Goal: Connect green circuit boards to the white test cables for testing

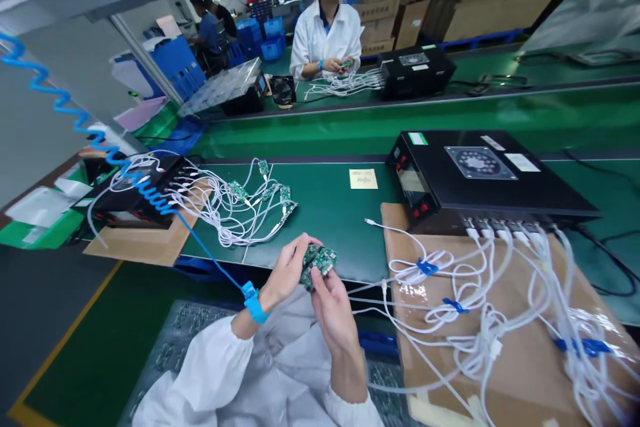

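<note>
Over the front edge of the bench, both my hands are closed on small green circuit boards (327,261). They overlap, and I cannot tell how many there are. My left hand (286,275) grips them from the left, its fingers partly hidden, and a blue wrist strap (255,303) circles that wrist. My right hand (332,307) holds them from below, thumb on the near side. To the left, more circuit boards (285,194) lie on the bench with white cables (227,230) plugged into some of them.
A black fan-topped box (480,170) stands at right, white cables (470,340) spilling over cardboard (400,347). Another black box (135,203) is at left. The strap's blue coiled cord (75,113) hangs there. A yellow note (363,179) lies mid-bench. A co-worker (327,33) sits opposite.
</note>
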### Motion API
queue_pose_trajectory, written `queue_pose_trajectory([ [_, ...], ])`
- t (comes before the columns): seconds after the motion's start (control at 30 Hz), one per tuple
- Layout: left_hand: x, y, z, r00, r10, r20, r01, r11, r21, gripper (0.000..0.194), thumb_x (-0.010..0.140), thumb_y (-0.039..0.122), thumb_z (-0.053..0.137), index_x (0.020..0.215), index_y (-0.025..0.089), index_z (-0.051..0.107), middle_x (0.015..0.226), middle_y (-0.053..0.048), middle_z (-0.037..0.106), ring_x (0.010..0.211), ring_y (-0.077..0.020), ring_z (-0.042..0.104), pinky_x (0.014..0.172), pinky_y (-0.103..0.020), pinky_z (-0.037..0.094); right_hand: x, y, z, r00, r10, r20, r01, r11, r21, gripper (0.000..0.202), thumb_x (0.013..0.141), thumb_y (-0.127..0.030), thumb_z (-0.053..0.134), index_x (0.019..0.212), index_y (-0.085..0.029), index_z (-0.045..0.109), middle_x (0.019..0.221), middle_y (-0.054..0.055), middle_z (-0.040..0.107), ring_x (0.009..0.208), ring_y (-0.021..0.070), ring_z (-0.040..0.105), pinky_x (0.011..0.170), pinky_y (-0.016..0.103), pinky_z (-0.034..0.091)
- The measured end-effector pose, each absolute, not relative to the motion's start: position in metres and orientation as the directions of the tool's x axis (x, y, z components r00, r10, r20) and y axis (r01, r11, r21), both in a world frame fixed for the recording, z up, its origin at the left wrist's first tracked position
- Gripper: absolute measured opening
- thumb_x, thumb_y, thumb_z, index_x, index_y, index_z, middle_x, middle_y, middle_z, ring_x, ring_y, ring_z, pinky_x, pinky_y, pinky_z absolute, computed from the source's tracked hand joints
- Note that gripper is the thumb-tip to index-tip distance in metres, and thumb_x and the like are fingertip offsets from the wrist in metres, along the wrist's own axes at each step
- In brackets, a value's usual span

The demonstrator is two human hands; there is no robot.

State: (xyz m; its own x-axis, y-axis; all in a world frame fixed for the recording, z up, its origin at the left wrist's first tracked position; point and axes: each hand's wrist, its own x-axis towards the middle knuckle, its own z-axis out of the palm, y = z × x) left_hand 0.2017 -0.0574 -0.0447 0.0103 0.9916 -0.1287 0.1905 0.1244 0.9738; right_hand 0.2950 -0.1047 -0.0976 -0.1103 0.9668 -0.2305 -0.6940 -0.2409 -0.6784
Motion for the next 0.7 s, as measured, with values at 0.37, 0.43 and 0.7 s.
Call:
queue_pose_trajectory([
  [0.37, 0.199, -0.07, -0.053, -0.001, 0.994, 0.105, 0.34, -0.098, 0.935, 0.041, 0.105, 0.055, 0.038, 0.103, 0.026, 0.067, 0.104, -0.005, 0.068, 0.101, -0.0213, 0.063, 0.094, -0.032, 0.05, 0.286, -0.114, -0.104, 0.134, 0.961, -0.242, -0.517, -0.141, -0.845, 0.049, 0.092, -0.059, 0.066, 0.124, -0.023, 0.071, 0.122, 0.006, 0.075, 0.116, 0.0242, 0.067, 0.107, 0.037, 0.051],
  [0.43, 0.196, -0.072, -0.051, 0.036, 0.984, 0.177, 0.37, -0.178, 0.912, 0.041, 0.106, 0.053, 0.038, 0.103, 0.026, 0.067, 0.107, -0.006, 0.068, 0.104, -0.0221, 0.063, 0.097, -0.034, 0.049, 0.283, -0.115, -0.099, 0.156, 0.968, -0.195, -0.496, -0.094, -0.863, 0.05, 0.093, -0.061, 0.064, 0.122, -0.022, 0.072, 0.121, 0.007, 0.075, 0.112, 0.0235, 0.067, 0.104, 0.035, 0.051],
  [0.7, 0.186, -0.067, -0.056, -0.018, 1.0, 0.013, 0.149, -0.01, 0.989, 0.055, 0.098, 0.071, 0.043, 0.1, 0.023, 0.07, 0.103, -0.006, 0.071, 0.103, -0.0223, 0.066, 0.095, -0.033, 0.054, 0.261, -0.123, -0.091, 0.253, 0.948, -0.191, -0.563, -0.016, -0.826, 0.052, 0.094, -0.064, 0.059, 0.123, -0.022, 0.071, 0.116, 0.008, 0.075, 0.108, 0.0243, 0.067, 0.098, 0.037, 0.053],
])
